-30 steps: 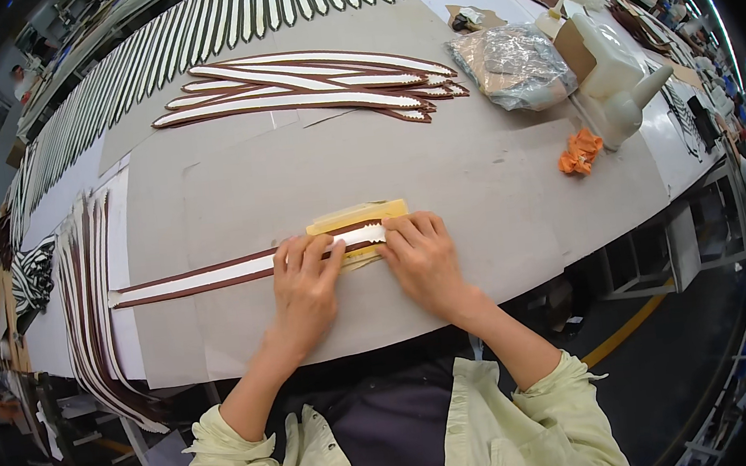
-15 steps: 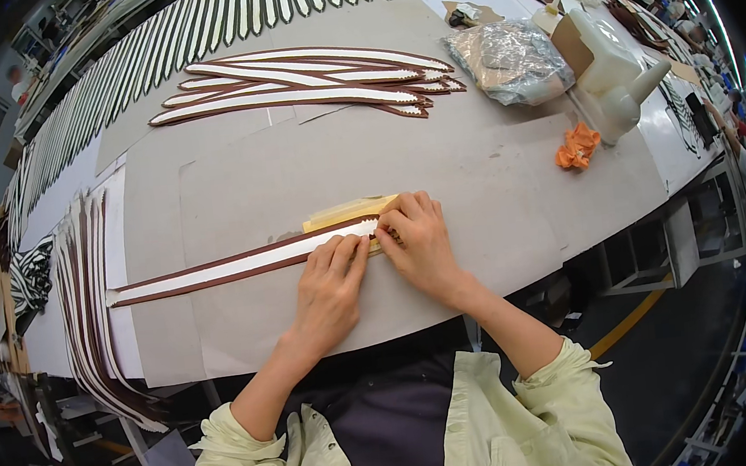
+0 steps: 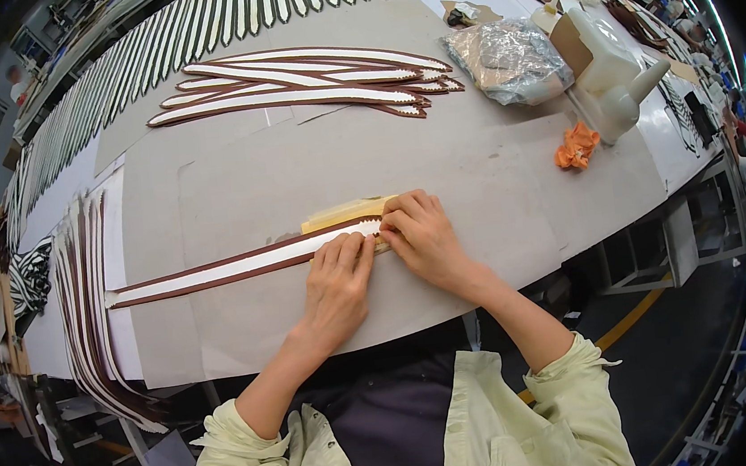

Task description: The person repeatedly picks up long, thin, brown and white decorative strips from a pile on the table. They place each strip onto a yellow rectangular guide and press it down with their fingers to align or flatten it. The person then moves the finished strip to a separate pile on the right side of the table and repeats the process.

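Observation:
A long strap (image 3: 241,265), white along its middle with dark brown edges, lies across the grey table covering. Its notched right end rests over a yellow block or pad (image 3: 344,212). My left hand (image 3: 338,277) presses its bent fingers on the strap's lower edge near that end. At the very tip, my right hand (image 3: 423,235) pinches the strap's end between thumb and fingers. The fingertips of both hands nearly meet, and they hide the tip itself.
Similar brown-and-white straps (image 3: 305,82) lie piled behind. More straps (image 3: 88,305) hang over the left table edge, and dark-edged strips (image 3: 218,19) line the far side. At right are a plastic bag (image 3: 509,60), a whitish bottle (image 3: 621,106) and a crumpled orange piece (image 3: 577,146).
Both hands have shifted slightly to the right along the strap's end. The strap and the yellow piece stay nearly where they were.

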### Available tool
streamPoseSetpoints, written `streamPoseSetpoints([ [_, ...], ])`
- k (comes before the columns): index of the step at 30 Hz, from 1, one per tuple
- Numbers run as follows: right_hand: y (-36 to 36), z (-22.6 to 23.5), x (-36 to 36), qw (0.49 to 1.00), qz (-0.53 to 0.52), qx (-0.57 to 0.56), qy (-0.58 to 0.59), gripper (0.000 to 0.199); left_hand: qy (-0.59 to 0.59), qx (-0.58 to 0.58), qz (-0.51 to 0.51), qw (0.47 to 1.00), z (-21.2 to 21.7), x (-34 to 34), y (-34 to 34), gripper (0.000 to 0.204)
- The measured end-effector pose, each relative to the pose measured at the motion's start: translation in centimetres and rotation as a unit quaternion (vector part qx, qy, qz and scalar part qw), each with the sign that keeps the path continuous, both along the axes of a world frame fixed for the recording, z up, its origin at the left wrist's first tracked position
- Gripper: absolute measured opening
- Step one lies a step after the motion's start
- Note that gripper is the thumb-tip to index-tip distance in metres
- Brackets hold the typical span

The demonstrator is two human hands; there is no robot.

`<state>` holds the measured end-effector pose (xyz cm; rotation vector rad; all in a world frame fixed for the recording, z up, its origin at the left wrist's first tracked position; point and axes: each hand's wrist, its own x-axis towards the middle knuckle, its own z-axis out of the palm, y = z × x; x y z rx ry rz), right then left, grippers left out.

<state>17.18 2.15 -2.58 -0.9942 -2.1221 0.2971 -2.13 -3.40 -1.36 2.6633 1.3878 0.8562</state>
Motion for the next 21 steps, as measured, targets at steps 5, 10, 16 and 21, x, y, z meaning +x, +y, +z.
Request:
streamPoseSetpoints([
  [5,0.9,0.7,0.3,0.999,0.012,-0.036,-0.006,0.01,0.011,-0.007,-0.011,1.0,0.3,-0.3,-0.3,0.058],
  [10,1.6,1.2,0.3,0.996,0.022,-0.089,-0.024,0.008,0.018,-0.021,-0.01,1.0,0.6,-0.2,0.0,0.06],
  [16,2.8,0.6,1.5,0.991,0.041,-0.128,0.004,0.009,0.003,-0.029,-0.015,0.999,0.3,-0.1,0.1,0.06],
  [21,2.9,0.5,1.4,0.993,0.044,-0.112,-0.004,0.01,0.048,-0.006,-0.012,0.999,0.2,0.2,0.2,0.058],
])
